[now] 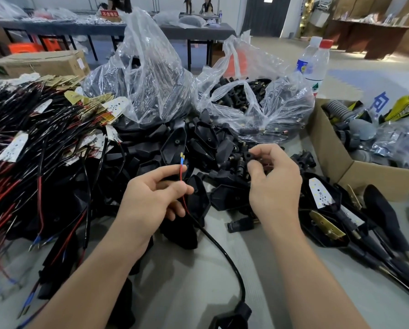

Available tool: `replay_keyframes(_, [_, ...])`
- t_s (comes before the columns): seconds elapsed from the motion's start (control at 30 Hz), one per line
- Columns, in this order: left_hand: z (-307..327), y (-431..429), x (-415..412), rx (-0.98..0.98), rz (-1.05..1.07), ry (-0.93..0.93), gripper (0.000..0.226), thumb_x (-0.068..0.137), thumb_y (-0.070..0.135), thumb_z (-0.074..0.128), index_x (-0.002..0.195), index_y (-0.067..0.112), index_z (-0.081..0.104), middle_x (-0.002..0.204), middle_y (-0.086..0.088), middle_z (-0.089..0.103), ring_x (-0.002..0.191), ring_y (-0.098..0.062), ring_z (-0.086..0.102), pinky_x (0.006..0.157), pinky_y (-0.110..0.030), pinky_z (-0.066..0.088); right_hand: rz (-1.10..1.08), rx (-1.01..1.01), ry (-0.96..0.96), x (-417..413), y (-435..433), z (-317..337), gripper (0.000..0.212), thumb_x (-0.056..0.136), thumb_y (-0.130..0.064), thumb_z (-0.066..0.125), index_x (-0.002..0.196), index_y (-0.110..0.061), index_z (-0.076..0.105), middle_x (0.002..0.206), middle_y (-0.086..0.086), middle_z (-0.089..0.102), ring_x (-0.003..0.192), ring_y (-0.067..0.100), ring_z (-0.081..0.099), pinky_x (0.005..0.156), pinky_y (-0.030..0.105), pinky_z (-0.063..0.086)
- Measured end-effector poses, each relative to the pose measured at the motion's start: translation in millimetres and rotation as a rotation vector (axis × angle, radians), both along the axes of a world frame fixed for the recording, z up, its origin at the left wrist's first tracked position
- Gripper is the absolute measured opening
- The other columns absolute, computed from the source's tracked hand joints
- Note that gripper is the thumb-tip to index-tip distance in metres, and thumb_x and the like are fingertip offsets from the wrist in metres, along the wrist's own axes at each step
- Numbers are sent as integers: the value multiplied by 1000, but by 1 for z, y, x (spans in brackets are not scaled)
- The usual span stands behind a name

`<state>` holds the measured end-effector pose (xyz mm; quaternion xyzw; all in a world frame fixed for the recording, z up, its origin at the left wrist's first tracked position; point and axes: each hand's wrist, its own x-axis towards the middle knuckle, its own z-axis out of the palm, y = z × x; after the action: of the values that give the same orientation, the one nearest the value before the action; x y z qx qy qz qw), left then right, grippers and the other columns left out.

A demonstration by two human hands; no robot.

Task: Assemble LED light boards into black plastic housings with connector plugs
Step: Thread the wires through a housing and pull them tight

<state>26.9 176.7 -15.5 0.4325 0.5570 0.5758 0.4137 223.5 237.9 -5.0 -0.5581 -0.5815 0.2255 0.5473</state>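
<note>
Wire [181, 172] pinched in left hand [156, 198], plug [248, 156] pinched in right hand [275, 186], housings [175, 146] heaped beyond, tabletop [175, 281] nearer.

A red sign [109, 14] on the far surface bears white characters that seem to read 不合格区. Large blue characters on a clear bag [386, 100] at the right are cut off. Print on the bottle label [304, 67], the cardboard carton [39, 65] and the yellow packet [403, 106] is too blurred to read.

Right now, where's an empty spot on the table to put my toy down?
Bare grey table shows between the two forearms, beside the looping black cable. Crowded: red-and-black wire pile left, black plastic housings in the middle, clear plastic bags behind, brown cardboard box right.
</note>
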Motion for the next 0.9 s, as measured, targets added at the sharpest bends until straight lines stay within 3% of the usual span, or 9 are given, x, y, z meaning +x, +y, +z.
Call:
replay_keyframes(0.07, [-1,1,-1,40,52,-6,19,97,7,66,103,19,80,71,-7,74,42,-14,54,40,-17,40,100,17,109,-9,-7,6,24,90,-6,66,91,-30,69,81,-17,69,75,0,62,70,15,46])
replay_keyframes(0.17, [-1,0,-1,105,74,101,21,96,12,69,90,28,83,62,-5,69,41,-12,48,41,-15,38,272,0,87,-24,-17,11,23,92,-6,64,94,-29,70,80,-13,69,67,0,59,63,15,45])
replay_keyframes(0.27, [-2,-1,3,124,57,143,21,94,16,72,85,31,83,58,-4,67,41,-12,46,42,-18,39,360,-63,45,-35,-23,8,24,95,-9,60,95,-32,67,82,-9,67,68,6,58,66,26,48])
replay_keyframes(0.37, [-1,-1,4,130,70,170,14,89,27,74,82,34,83,54,0,64,44,-10,47,43,-19,39,452,-151,162,-38,-25,10,29,99,-7,53,93,-33,64,84,-9,62,76,11,62,74,38,63])
replay_keyframes(0.43, [0,-2,4,129,78,181,12,83,35,71,80,34,83,50,3,59,46,-9,47,45,-21,39,510,-180,219,-36,-24,11,31,99,-5,51,94,-32,64,83,-8,60,75,16,65,66,39,64])
replay_keyframes(0.53, [0,-3,3,134,77,203,16,82,35,67,79,32,82,49,3,53,48,-10,45,49,-22,39,482,-147,111,-29,-20,9,26,92,-8,61,92,-32,71,80,-5,67,68,24,70,62,43,61])
replay_keyframes(0.67, [-1,-4,3,125,82,276,15,82,36,66,78,36,81,46,8,51,47,-9,43,49,-22,38,423,-94,97,-24,-14,6,28,79,-1,76,84,-29,78,82,-8,76,79,11,72,74,29,56])
replay_keyframes(0.8, [1,-7,4,105,94,362,11,79,40,71,78,45,80,47,9,58,45,-7,46,46,-27,37,473,-107,248,-18,-13,6,34,75,10,76,80,-24,77,73,-3,73,65,8,62,62,20,50])
replay_keyframes(0.9, [3,-10,4,92,101,419,17,83,31,78,77,48,80,49,9,63,41,-8,44,41,-21,34,515,-98,251,-16,-12,7,37,73,14,74,80,-22,75,69,-6,68,60,8,54,57,19,45])
